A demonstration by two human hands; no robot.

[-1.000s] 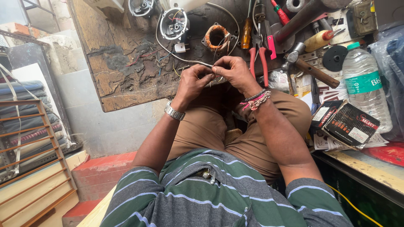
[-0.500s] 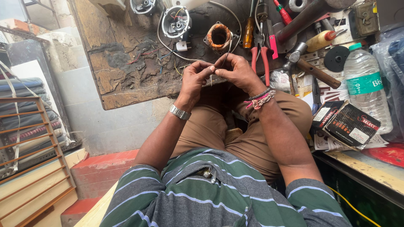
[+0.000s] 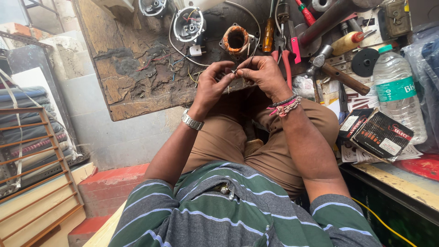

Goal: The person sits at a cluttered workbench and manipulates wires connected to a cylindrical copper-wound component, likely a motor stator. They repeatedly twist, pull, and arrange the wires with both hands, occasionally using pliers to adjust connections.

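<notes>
My left hand (image 3: pixel 212 86) and my right hand (image 3: pixel 261 73) meet above my knees, at the near edge of a worn wooden board (image 3: pixel 132 68). Both pinch a thin wire (image 3: pixel 234 71) between thumb and fingertips. The wire runs up toward a copper-wound coil (image 3: pixel 236 39) lying on the board. A metal watch sits on my left wrist, beaded bands on my right. What the fingertips do to the wire is too small to tell.
A round motor housing (image 3: pixel 189 24) with a white cable lies left of the coil. Red-handled pliers (image 3: pixel 284 50), a screwdriver (image 3: pixel 268 33) and a hammer (image 3: pixel 331 71) lie to the right. A plastic water bottle (image 3: pixel 398 96) and a black box (image 3: pixel 379 133) stand on the right bench. A wooden rack (image 3: pixel 32 174) stands at left.
Both hands have lifted slightly toward the coil and shifted their hold on the wire; the fingertips now pinch closer together. Nothing else has moved.
</notes>
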